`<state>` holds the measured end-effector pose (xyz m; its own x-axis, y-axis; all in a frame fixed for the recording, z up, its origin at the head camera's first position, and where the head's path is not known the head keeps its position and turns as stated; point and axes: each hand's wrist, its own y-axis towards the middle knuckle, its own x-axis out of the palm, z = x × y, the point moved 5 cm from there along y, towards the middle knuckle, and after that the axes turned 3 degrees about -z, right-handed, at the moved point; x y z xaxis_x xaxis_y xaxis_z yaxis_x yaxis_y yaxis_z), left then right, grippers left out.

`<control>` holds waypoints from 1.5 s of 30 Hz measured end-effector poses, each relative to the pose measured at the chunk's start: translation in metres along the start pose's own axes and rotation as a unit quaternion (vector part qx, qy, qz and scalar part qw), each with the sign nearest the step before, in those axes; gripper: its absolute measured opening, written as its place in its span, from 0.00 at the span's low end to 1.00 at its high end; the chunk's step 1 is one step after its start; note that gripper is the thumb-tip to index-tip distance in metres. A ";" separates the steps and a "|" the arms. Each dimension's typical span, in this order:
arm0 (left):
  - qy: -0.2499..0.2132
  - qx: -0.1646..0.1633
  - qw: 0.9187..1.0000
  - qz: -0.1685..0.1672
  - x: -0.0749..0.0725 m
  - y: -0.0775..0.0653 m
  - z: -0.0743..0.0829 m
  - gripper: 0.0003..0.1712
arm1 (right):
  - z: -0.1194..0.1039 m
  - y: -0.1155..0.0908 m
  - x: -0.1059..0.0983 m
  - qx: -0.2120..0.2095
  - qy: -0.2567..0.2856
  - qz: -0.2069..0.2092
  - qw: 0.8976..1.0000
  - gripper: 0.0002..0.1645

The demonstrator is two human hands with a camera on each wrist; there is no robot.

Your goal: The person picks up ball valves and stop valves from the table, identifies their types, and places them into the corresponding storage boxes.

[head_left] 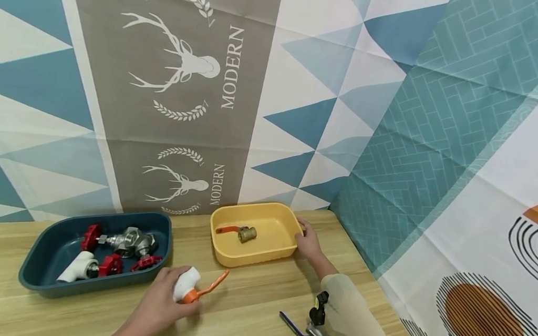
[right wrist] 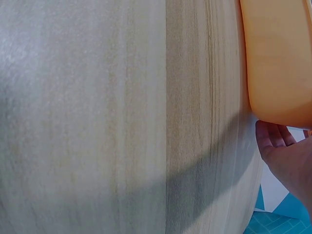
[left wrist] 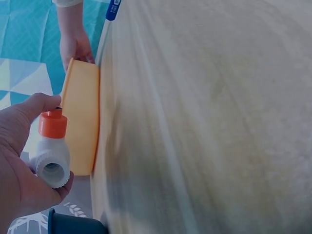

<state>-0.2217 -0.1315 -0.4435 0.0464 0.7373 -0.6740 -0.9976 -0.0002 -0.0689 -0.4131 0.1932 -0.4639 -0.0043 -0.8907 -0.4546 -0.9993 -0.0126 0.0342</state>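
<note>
My left hand [head_left: 164, 299] holds a white plastic ball valve [head_left: 186, 283] with an orange lever handle, above the table. The left wrist view shows the thumb of that hand [left wrist: 24, 151] by the valve's orange collar [left wrist: 52, 125], its round white opening turned to the camera. With my right hand [head_left: 309, 241] I grip the right end of a yellow tray [head_left: 262, 257]. In the right wrist view the fingers of the right hand [right wrist: 287, 153] bend against the tray's end [right wrist: 280, 63]. Inside the tray lies a brass valve [head_left: 247, 234] with a red lever.
A dark blue tray [head_left: 46, 290] at left holds several metal and white valves with red handwheels. By the right forearm lies a metal valve [head_left: 317, 335] with a blue lever; a black piece [head_left: 318, 309] is beside it. Patterned cloth walls [head_left: 186, 130] stand behind the wooden table [head_left: 233, 323].
</note>
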 end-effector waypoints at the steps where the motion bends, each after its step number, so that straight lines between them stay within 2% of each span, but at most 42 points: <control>1: 0.001 0.004 1.000 0.002 -0.001 0.000 0.001 0.48 | 0.000 0.000 0.000 0.003 0.001 0.000 1.000 0.31; 16: -0.008 0.020 0.999 0.023 -0.008 0.003 0.015 0.46 | -0.002 0.001 0.000 -0.006 -0.003 -0.006 1.000 0.30; 29: -0.007 0.028 0.999 0.016 -0.005 0.004 0.018 0.46 | 0.002 0.000 0.001 -0.027 0.018 -0.008 0.999 0.26; 45: -0.006 0.027 0.999 0.017 -0.003 0.009 0.023 0.45 | 0.004 0.001 -0.001 -0.022 0.011 0.000 1.000 0.26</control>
<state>-0.2324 -0.1183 -0.4248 0.0115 0.7461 -0.6657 -0.9999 0.0105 -0.0055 -0.4138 0.1958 -0.4667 -0.0039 -0.9006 -0.4347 -0.9968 -0.0311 0.0735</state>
